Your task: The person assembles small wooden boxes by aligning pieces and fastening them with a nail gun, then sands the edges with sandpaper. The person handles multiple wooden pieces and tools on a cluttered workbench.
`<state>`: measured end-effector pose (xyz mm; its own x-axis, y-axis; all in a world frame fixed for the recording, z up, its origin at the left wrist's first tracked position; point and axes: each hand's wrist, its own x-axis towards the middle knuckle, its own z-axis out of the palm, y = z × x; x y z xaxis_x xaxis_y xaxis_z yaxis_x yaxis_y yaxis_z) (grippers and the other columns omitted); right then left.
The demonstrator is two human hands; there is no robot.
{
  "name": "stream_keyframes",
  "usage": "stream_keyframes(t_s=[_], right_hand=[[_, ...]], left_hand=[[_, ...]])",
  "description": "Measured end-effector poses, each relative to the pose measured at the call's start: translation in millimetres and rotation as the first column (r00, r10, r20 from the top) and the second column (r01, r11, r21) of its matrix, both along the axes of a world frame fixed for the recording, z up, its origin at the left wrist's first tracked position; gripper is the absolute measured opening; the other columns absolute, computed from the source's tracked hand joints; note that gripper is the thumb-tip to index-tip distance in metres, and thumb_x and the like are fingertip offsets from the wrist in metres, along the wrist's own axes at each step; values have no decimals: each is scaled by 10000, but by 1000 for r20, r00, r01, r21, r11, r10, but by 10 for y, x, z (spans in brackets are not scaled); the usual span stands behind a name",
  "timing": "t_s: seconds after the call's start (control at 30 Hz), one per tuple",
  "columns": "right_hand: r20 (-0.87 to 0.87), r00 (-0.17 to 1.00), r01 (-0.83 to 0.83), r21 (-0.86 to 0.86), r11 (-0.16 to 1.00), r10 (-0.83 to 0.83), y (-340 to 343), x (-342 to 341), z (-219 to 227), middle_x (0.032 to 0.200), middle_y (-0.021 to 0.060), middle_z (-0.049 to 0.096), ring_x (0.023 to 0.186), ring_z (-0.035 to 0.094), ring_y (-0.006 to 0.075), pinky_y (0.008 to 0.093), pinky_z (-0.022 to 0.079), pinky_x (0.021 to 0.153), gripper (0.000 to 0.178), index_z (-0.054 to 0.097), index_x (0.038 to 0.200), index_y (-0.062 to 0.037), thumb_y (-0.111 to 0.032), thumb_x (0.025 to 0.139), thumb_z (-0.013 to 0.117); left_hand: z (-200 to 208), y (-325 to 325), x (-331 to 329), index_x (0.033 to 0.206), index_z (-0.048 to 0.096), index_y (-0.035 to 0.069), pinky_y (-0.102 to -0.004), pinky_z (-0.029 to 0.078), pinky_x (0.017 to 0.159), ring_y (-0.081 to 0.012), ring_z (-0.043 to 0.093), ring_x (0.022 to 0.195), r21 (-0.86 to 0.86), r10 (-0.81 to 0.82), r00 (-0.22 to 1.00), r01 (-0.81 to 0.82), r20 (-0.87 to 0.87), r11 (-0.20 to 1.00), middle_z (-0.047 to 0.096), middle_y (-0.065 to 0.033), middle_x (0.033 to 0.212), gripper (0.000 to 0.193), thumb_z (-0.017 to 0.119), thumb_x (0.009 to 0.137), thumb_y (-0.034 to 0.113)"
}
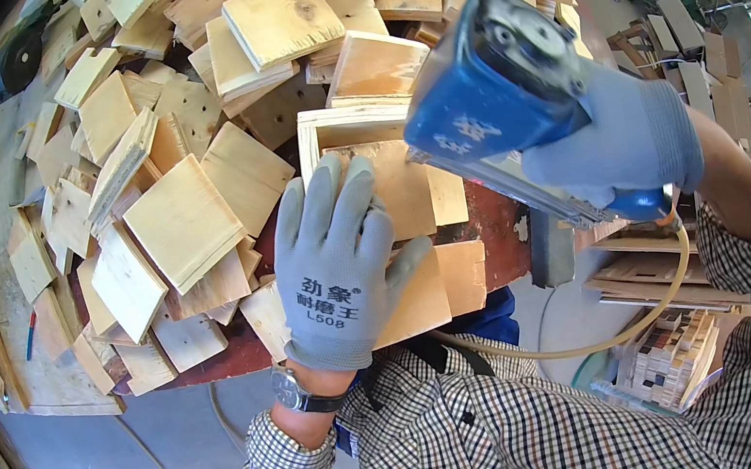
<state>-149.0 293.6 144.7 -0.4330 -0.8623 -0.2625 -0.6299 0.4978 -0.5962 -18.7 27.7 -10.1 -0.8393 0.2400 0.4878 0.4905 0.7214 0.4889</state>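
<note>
My left hand [330,246], in a grey work glove, lies with its fingers stretched out over a square wooden board [402,196]. The fingertips rest near the board's far left corner. Just beyond them, pale wooden strips form the corner of a small frame [311,137]. My right hand [619,127], also gloved, is closed round the handle of a blue nail gun [484,85]. The gun's nose is hidden behind its body, close to the board's right side; I cannot tell whether it touches. A yellowish air hose [681,270] runs from the handle.
Loose plywood squares [184,223] are heaped across the left and far side of the reddish table [505,248]. A black tape-like roll [20,57] lies at the far left, with a blue-red pen [30,336] nearer. Stacked wood pieces [669,350] stand below at right.
</note>
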Motion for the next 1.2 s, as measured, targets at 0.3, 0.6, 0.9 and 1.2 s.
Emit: stream_keyframes(t_s=[0.3,0.6,0.9,1.2], right_hand=[[197,898,402,1,916,-394,-247,352,15,981,114,794,902,777,176,344,631,880,381,719,1288,-85,-280,964,756],[309,663,645,226,730,-681,-340,624,220,731,51,706,585,662,113,294,570,565,347,719,1077,-19,-337,948,770],[304,557,828,-273,490,-773,1160,1513,793,934,81,682,845,646,153,327,544,782,274,671,1139,-3,-143,907,712],[68,295,944,-174,280,-953,1478,1451,-563,1065,170,681,941,713,312,461,574,864,625,407,1522,-66,-207,968,660]], left_hand=[[-10,-12,16,1054,659,14,-564,453,1138,-399,577,1364,6,-17,1000,17,16,1000,657,-169,1371,523,925,724,319],[71,-34,7,1025,625,32,-561,453,1115,-405,589,1328,-123,15,999,-21,-51,992,658,-166,1349,533,937,690,305],[358,-22,-117,1504,496,38,-529,344,1224,-370,509,1384,-405,-43,996,71,77,912,567,-176,1448,956,914,697,335],[399,-35,-432,1543,480,65,-508,372,1163,-402,511,1303,-544,-117,971,215,208,811,569,-170,1377,1092,953,628,428]])
